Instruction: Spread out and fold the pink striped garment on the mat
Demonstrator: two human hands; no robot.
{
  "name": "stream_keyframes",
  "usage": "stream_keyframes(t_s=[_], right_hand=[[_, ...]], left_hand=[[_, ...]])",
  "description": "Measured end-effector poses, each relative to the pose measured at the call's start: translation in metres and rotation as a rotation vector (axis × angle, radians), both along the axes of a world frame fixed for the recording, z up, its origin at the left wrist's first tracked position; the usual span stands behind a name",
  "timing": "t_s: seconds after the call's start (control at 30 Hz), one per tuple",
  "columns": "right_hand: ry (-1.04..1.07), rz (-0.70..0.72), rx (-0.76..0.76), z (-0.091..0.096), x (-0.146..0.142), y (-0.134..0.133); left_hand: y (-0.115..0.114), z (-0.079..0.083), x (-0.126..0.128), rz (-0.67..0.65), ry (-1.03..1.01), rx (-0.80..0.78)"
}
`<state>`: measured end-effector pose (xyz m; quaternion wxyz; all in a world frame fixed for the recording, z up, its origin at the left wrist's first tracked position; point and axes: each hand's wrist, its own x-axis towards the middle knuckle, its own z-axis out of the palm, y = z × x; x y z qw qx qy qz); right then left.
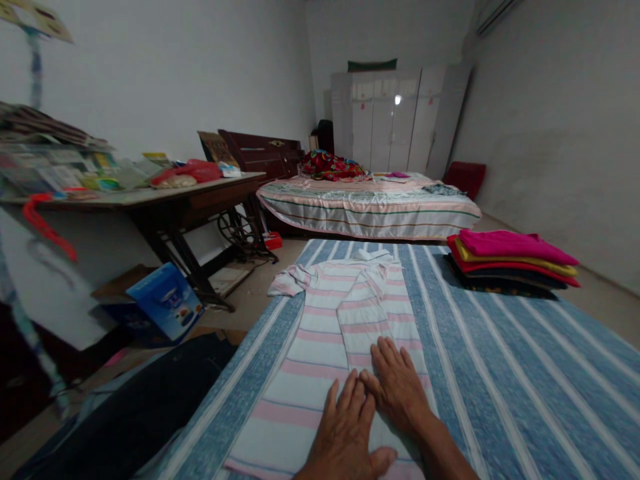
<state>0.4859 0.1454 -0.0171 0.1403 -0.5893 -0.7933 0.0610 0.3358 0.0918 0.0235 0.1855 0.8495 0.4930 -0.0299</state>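
Note:
A white, pink-striped collared shirt (300, 377) lies stretched out on the blue striped bedspread (505, 373). Its collar points away from me. One side is folded inward, with that sleeve (365, 313) running down over the body, while the other sleeve (290, 280) sticks out at the left. My left hand (347, 427) rests palm down on the lower part of the shirt, fingers spread. Just ahead and to the right, my right hand (397, 383) lies flat on the folded layer. The two hands meet near the right thumb. Neither grasps anything.
A stack of folded clothes (515, 263) sits at the bed's far right. Dark clothing (150, 400) lies low on the left. Beyond are a sewing-machine table (200, 190) loaded with items, a blue box (167, 303), a second bed (370, 207) and a wardrobe (385, 123).

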Motion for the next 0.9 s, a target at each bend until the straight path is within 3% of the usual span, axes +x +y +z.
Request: stream_keyframes(t_s=[0.43,0.9], right_hand=[[-0.005,-0.002,-0.007,-0.001,0.0,0.0],[-0.049,-0.001,-0.001,-0.004,0.003,-0.001]], left_hand=[[0.001,-0.007,-0.002,0.002,-0.004,0.02],[-0.014,0.001,0.002,0.033,-0.071,-0.027]])
